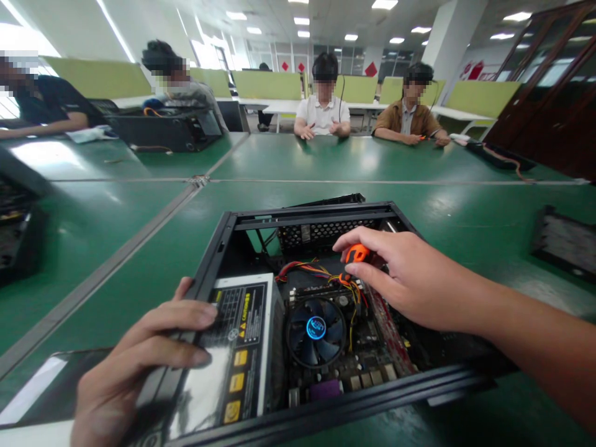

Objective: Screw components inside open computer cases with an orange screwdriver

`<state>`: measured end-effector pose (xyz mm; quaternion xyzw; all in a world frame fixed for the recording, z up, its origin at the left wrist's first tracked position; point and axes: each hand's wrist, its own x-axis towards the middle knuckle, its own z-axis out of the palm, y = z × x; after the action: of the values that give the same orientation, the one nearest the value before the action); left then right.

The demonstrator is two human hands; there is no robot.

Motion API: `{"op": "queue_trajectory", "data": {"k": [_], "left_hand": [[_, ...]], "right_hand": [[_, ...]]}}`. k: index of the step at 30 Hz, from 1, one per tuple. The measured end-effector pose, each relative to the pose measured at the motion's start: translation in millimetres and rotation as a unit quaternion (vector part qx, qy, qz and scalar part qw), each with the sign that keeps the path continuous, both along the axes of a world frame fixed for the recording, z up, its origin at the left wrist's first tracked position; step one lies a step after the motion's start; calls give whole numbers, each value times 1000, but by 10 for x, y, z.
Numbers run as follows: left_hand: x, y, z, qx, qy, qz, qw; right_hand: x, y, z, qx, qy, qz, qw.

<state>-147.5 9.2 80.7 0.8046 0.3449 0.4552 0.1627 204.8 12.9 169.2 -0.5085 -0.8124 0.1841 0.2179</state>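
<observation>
An open black computer case (226, 233) lies on the green table in front of me. My left hand (135, 360) is wrapped over its left edge, fingertips resting on the labelled power supply (244, 338). In my right hand (400, 273) is an orange and black screwdriver (356, 254), pinched between thumb and fingers and pointing down into the case. Its tip is lost among the coloured cables (307, 268) above the motherboard. A round black CPU fan (316, 332) with a blue centre sits beside the power supply. A red circuit board (386, 323) stands right of the fan.
Across the green table (288, 158) several people sit. Another computer case (161, 130) stands at the far left, and part of one (18, 230) shows at the left edge. A dark flat part (565, 242) lies at the right. A metal seam (107, 267) crosses the tabletop.
</observation>
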Motion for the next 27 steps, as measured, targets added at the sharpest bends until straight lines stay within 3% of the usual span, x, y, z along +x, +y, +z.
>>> {"op": "queue_trajectory", "data": {"k": [3, 8, 13, 19, 22, 27], "left_hand": [[-16, -17, 2, -23, -20, -17, 999], [-76, -19, 17, -2, -1, -41, 999], [-81, -19, 18, -14, -5, -44, 999], [-68, -16, 14, -20, -19, -37, 999], [-91, 8, 8, -14, -18, -57, 998], [-85, -5, 16, -4, -6, -61, 998]], "right_hand": [[15, -50, 7, 4, -11, 15, 1000], [1, -48, -14, 23, -31, 64, 997], [-71, 114, -39, 75, -72, 10, 995], [-104, 64, 95, -48, -21, 87, 995], [-59, -6, 155, -69, -21, 72, 995], [107, -205, 221, -4, 1, 21, 1000]]}}
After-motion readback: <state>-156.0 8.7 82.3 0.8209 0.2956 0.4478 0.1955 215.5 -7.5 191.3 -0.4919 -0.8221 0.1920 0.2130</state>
